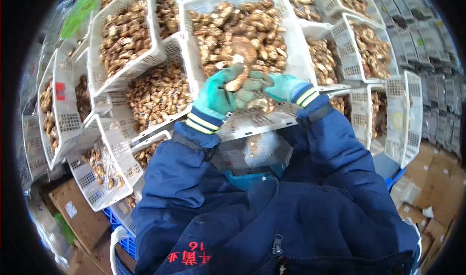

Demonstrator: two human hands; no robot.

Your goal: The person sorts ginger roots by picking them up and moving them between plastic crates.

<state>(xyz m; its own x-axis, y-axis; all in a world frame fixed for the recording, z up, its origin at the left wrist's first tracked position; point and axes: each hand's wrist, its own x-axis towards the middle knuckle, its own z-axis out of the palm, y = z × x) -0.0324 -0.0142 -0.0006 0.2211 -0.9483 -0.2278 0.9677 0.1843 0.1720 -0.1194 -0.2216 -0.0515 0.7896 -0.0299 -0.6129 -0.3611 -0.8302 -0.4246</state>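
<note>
My left hand [220, 91], in a green-and-grey work glove, holds a large mushroom [238, 81] over the near side of a white plastic crate [298, 45]. The mushroom's pale stem lies between my thumb and fingers, and its broad brown cap appears to point away from me. My right hand [282, 87], gloved alike, is close to the left fingertips with its fingers bent. Whether it grips anything is hidden. Beneath and beyond both hands, a heap of brown mushrooms [207, 31] fills much of the crate.
Several white perforated crates of mushrooms stand around, such as a raised one [158, 53] at left and another [344, 42] at right. A tilted crate [127, 187] is at lower left. Cardboard boxes [78, 213] lie on the floor. Stacked grey containers [433, 49] line the far right.
</note>
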